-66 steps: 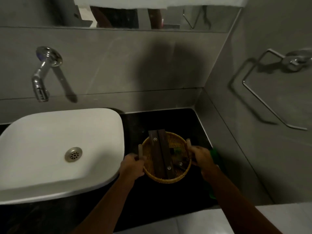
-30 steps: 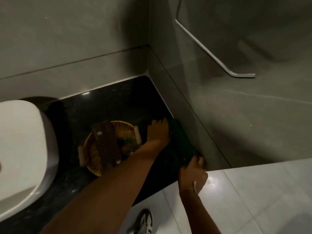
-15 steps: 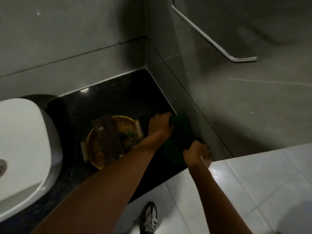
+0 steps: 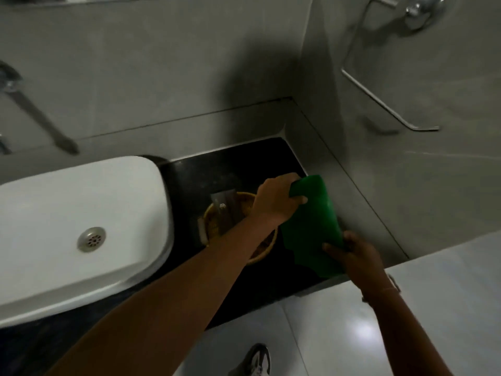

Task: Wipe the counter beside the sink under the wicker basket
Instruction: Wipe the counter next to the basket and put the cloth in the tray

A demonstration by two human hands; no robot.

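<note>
A green cloth is stretched between both hands above the right end of the black counter. My left hand grips its far corner and my right hand grips its near corner. The wicker basket, holding a dark wooden piece, sits on the counter between the sink and the cloth; my left forearm crosses over it and hides its right half.
The white sink fills the left, with a wall tap above it. A grey tiled side wall with a metal towel ring closes off the counter on the right. My shoe shows on the pale floor tiles below.
Both hands let go of the basket handles and took hold of the green cloth beside it. The cloth has since been lifted off the counter and spread out between the hands.
</note>
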